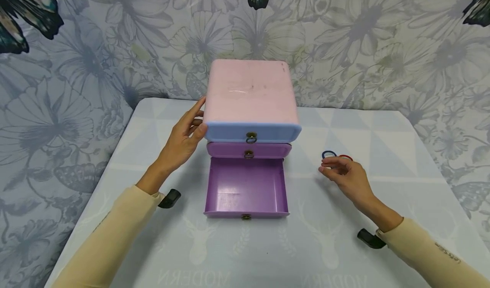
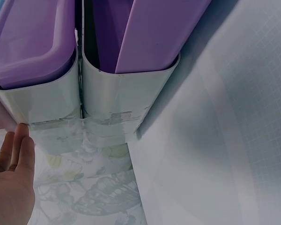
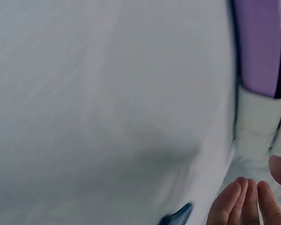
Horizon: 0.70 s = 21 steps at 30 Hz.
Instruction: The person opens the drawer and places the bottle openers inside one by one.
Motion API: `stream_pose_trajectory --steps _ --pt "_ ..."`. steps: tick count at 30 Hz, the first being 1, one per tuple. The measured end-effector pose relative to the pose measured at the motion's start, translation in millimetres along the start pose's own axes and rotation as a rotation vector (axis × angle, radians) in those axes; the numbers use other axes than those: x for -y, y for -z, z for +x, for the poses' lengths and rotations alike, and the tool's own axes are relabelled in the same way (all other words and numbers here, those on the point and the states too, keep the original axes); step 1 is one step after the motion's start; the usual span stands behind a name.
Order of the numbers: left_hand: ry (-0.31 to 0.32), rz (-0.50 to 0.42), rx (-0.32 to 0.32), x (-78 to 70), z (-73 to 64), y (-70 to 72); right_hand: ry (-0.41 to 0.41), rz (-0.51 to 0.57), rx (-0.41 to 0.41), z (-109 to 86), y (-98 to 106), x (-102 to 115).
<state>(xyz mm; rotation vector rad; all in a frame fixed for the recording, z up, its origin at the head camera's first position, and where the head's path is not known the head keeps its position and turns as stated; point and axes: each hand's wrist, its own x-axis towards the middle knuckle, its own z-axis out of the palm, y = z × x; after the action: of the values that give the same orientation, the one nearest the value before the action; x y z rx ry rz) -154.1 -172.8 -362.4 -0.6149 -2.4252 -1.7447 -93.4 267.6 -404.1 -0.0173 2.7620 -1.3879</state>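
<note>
A small drawer cabinet [image 1: 250, 92] with a pink top stands on the table. Its blue drawer [image 1: 226, 132] is at the top, with a purple drawer [image 1: 226, 150] below. The lowest purple drawer [image 1: 246, 186] is pulled out, its floor visible. My left hand [image 1: 183, 137] rests its fairly straight fingers against the cabinet's left side. To the cabinet's right, my right hand [image 1: 346, 177] hovers with thumb and fingers apart. Just beyond its fingers show a blue loop [image 1: 328, 153] and a red curved edge [image 1: 346, 156], partly hidden by the hand; their kind is unclear.
The pale patterned table [image 1: 268, 254] spreads around the cabinet. A flower-printed backdrop [image 1: 344, 58] rises behind the table. Dark wrist cameras [image 1: 170, 198] sit under both sleeves. The pulled-out drawer juts toward the front edge.
</note>
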Motion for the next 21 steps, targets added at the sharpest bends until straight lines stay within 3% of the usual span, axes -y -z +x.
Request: stream_pose_trajectory --steps 7,13,21 --pt "0.004 0.002 0.002 -1.0 -0.3 -0.3 -0.102 -0.119 -0.025 9.7 24.2 -35.3" --pt "0.002 -0.003 0.008 0.5 0.4 -1.0 -0.146 -0.237 -0.076 12.3 32.7 -50.8" --pt "0.01 0.011 -0.001 0.0 0.5 -0.8 -0.164 -0.216 -0.081 13.5 33.4 -56.9"
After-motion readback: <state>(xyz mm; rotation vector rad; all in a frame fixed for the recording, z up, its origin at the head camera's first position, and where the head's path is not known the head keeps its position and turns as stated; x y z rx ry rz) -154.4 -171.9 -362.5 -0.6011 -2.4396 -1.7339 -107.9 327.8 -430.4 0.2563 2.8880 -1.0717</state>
